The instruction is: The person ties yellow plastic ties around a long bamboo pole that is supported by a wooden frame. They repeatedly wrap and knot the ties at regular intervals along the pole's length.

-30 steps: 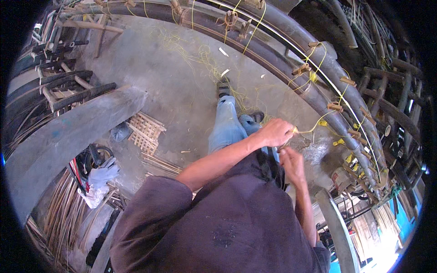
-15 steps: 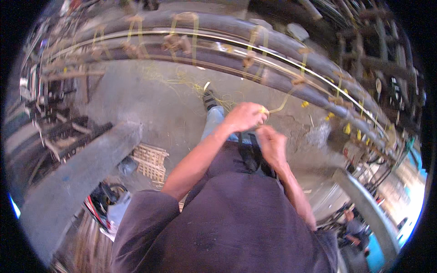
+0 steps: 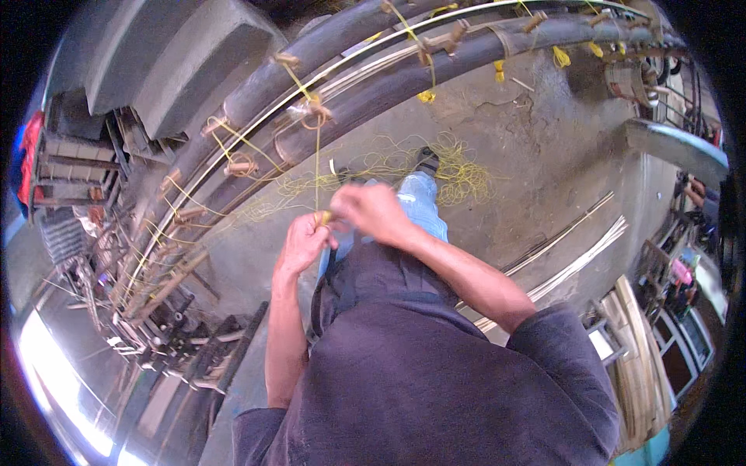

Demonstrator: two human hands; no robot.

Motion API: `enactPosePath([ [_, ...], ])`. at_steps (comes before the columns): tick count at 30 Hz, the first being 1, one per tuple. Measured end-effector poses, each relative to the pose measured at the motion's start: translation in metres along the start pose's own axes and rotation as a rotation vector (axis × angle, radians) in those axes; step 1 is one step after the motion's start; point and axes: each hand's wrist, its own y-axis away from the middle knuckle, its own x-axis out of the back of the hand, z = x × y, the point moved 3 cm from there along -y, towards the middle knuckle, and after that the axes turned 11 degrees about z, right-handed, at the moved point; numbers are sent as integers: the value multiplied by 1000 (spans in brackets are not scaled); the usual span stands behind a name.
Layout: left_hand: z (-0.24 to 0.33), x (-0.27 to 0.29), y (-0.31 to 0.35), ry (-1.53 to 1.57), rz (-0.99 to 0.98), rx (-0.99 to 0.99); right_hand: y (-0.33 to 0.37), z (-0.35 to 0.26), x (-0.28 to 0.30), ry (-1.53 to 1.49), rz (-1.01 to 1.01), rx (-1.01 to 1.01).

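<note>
My left hand (image 3: pixel 299 247) is closed on a small yellow string bundle (image 3: pixel 325 219), held in front of my waist. Right beside it, my right hand (image 3: pixel 378 215) has curled fingers at the same string, partly smeared by motion. From the bundle a taut yellow string (image 3: pixel 318 159) runs up to a wooden peg (image 3: pixel 315 111) at the nearer dark pole (image 3: pixel 381 89). A second dark pole (image 3: pixel 330 50) lies beyond it, with thin pale strips (image 3: pixel 373 76) between the two. Several yellow lashings go round pegs and poles.
Loose yellow string (image 3: pixel 466 175) lies tangled on the floor around my feet. Several small yellow bundles (image 3: pixel 561 57) hang from the poles at right. Pale strips (image 3: pixel 579 260) lie on the floor at right. Grey concrete blocks (image 3: pixel 198 74) stand behind the poles at far left.
My view has turned, and the poles now slant up from left to right. Both hands sit further left in view, still close together at the yellow string. Concrete blocks have come into view.
</note>
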Motion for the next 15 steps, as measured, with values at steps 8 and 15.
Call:
enactPosePath([
  [8,-4,15,-13,285,54,-27,-12,10,-4,-120,60,39],
  [15,-8,10,-18,697,-78,-102,-14,29,-7,-145,160,-102],
])
